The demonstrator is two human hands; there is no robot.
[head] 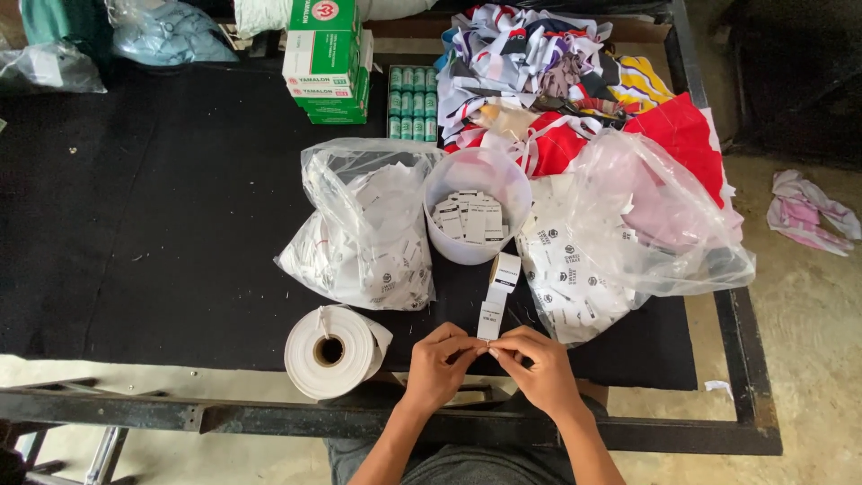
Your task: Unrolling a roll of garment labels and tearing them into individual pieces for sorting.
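Fingertips of both my hands, left and right, pinch the white woven label strip taut, beside the translucent plastic tub of cut labels on the black surface.

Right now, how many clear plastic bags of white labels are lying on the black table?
2. One bag lies left of the white tub, the other bag to its right. More could be hidden beneath the fabric pile.
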